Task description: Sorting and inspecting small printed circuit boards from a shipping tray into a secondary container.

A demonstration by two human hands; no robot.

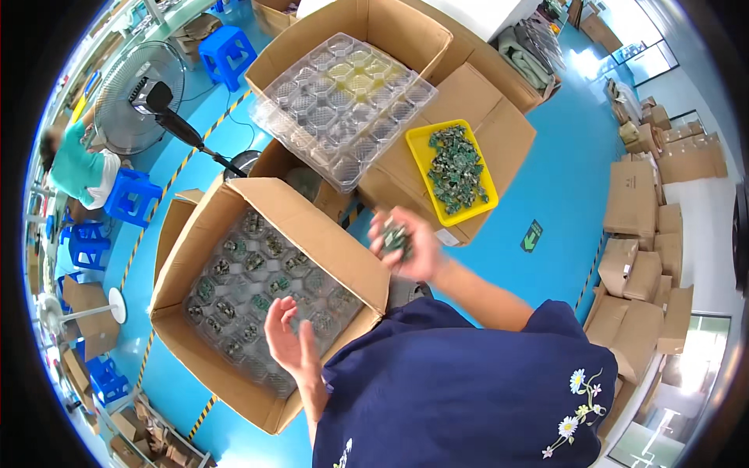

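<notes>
My right hand [419, 253] is closed round a handful of small green circuit boards [395, 239], held in the air beside the near cardboard box [324, 226]. My left hand [292, 342] hovers over that box, palm turned inward, fingers apart, with nothing visible in it. Inside the box lies a clear plastic tray [261, 335] with rounded pockets. Many pockets hold clumps of the same green and silver parts; those nearest my left hand look bare or are partly covered by it. A yellow tray [491, 191] heaped with loose boards [455, 168] rests on a carton, beyond my right hand.
Stacked clear pocket trays [343, 101] lie across an open carton [425, 35] ahead. A standing fan [148, 97] and blue stools [226, 56] are on the left, where a person in green [78, 168] sits. Piled cartons [632, 199] line the right wall.
</notes>
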